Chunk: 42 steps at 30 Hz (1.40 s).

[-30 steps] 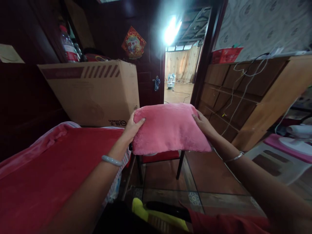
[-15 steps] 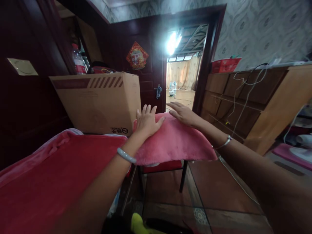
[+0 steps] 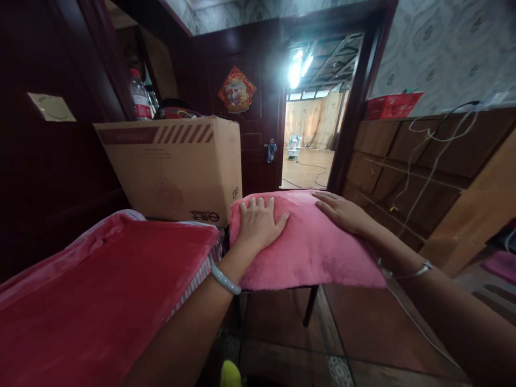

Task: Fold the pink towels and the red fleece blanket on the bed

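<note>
A pink plush cloth (image 3: 300,242) lies spread over a dark-legged chair (image 3: 310,307), its front edge hanging past the seat. My left hand (image 3: 260,221) rests flat on the cloth's left half, fingers apart and pointing away from me. On the far right part of the cloth lies my right hand (image 3: 342,209), palm down with its fingers stretched out toward the left. Neither hand grips anything. Most of the chair is hidden under the cloth.
A red plush-covered surface (image 3: 108,290) with a striped side is at the left. Behind it stands a cardboard box (image 3: 169,172). Wooden drawers (image 3: 397,172) with hanging cables and a red basket (image 3: 393,105) line the right. An open doorway (image 3: 308,156) lies beyond.
Both hands have come down onto the pink cloth, and more of it lies flat toward me. The red chair seat visible before is now covered. The view has shifted slightly.
</note>
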Motion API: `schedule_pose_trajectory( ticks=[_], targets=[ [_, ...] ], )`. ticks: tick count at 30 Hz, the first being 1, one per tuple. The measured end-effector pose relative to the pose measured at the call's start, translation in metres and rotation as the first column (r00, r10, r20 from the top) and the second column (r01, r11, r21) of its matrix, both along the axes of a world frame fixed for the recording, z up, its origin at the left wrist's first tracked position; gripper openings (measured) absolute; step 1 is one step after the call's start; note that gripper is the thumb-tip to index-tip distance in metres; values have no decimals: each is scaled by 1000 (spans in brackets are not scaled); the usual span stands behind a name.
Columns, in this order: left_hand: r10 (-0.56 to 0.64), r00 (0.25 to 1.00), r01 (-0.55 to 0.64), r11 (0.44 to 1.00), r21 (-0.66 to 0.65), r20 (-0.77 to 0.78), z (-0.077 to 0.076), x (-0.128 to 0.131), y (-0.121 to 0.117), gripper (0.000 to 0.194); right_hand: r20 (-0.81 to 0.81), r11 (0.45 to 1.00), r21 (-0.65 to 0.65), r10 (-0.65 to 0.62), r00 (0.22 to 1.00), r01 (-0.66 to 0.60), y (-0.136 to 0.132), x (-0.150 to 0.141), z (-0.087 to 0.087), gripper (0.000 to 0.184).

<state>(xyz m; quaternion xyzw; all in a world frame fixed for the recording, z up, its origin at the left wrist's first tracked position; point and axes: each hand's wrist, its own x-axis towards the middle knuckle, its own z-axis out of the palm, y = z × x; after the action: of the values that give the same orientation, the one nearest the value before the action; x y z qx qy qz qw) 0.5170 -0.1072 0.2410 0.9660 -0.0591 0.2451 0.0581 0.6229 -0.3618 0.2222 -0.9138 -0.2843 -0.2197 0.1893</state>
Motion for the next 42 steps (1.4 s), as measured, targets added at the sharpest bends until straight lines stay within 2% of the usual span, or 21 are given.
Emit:
schedule_pose_trajectory(
  ticks=[2,4,6,8,10,12,14,18,23,27,32,35,38,40,42],
  targets=[
    [-27,999,27,999,-28,21,-2,0,1,66,-75,997,14,-71,995,72,-18,7,2,61],
    [-38,998,40,998,-54,42,-4,1,1,64,-55,993,-2,-114,992,114,-22,6,12,58],
    [-33,998,35,998,-54,47,-5,1,2,64,36,996,-13,-85,996,86,-6,-2,28,58],
    [-19,999,21,999,-32,44,-6,1,1,67,107,999,-37,24,994,-20,23,-13,41,59],
    [-10,999,11,1000,-8,45,-7,0,1,69,107,988,-99,128,986,-117,54,-21,46,58],
    [-6,999,6,1000,12,45,-7,-1,2,69,84,971,-162,189,978,-174,76,-23,42,56],
    [-3,999,2,1000,25,34,-8,-2,3,69,75,962,-181,219,973,-203,85,-20,32,55],
    [-36,999,35,999,39,24,-7,-4,5,68,98,968,-127,228,969,-215,81,-13,19,57],
    [-124,990,120,991,61,61,-8,-11,2,63,74,962,-98,263,962,-255,81,-14,21,55],
    [-271,960,265,960,88,70,-14,-29,-2,56,51,968,-88,239,970,-234,80,-9,21,57],
    [-491,868,482,868,117,70,-29,-57,9,45,-18,971,-102,215,976,-216,82,-5,30,58],
    [-535,841,522,842,138,80,-39,-73,12,43,16,971,-121,208,978,-205,99,-14,40,60],
    [-583,806,568,809,151,96,-50,-94,9,40,-5,942,-183,285,959,-281,115,-25,43,58],
    [-602,791,587,797,146,110,-59,-112,11,39,-33,925,-192,329,944,-329,112,-30,40,57],
    [-594,794,581,804,127,129,-70,-131,20,39,-21,940,-136,313,950,-312,96,-30,33,59]
  ],
)
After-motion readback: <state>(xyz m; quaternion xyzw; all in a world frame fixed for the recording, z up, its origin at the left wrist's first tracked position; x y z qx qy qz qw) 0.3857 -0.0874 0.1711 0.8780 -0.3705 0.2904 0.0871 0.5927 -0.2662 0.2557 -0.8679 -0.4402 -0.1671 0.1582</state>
